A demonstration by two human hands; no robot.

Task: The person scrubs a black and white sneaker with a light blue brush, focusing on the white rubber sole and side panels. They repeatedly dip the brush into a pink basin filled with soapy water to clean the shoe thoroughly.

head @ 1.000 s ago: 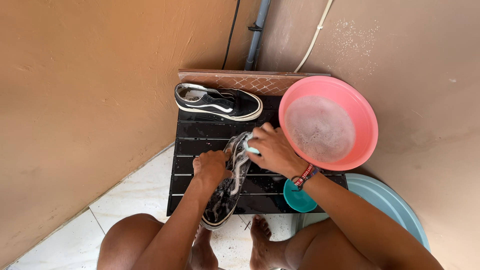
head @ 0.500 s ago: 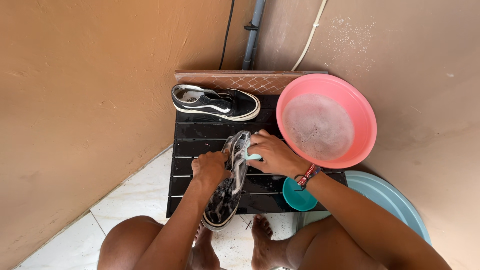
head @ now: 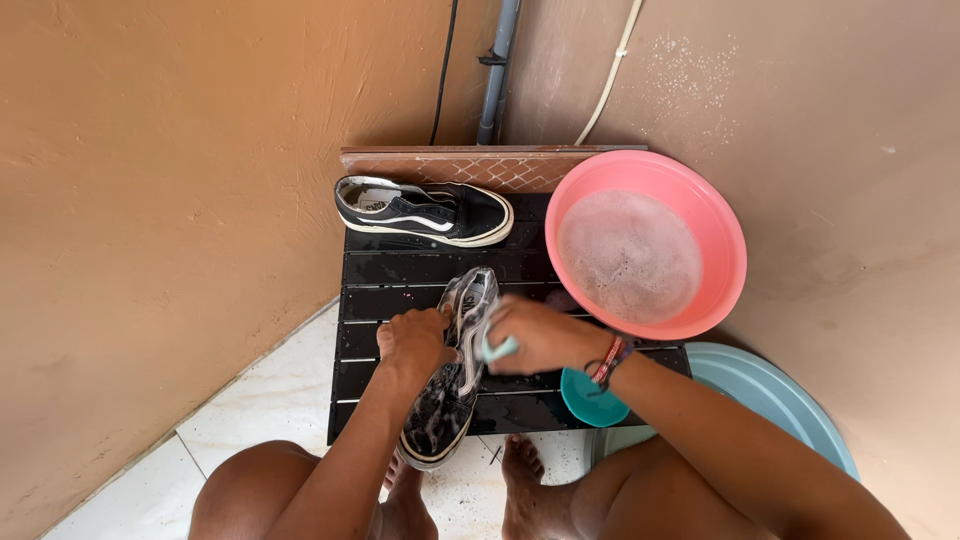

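A wet, soapy black sneaker (head: 450,385) lies lengthwise on a black slatted board (head: 400,270), its toe hanging over the near edge. My left hand (head: 412,342) grips its left side. My right hand (head: 540,335) is closed on a pale teal brush (head: 497,348) pressed against the shoe's upper near the opening. A second black sneaker (head: 425,210) with a white stripe and white sole rests on its side at the far end of the board.
A pink basin (head: 720,225) of soapy water sits at the board's right. A small teal cup (head: 590,400) and a light blue basin (head: 780,400) lie under my right forearm. Tan walls close in left and right; a grey pipe (head: 497,70) runs up the corner.
My right hand with the brush has slid down the shoe toward me, from near its heel opening to its middle. My left hand keeps its hold.
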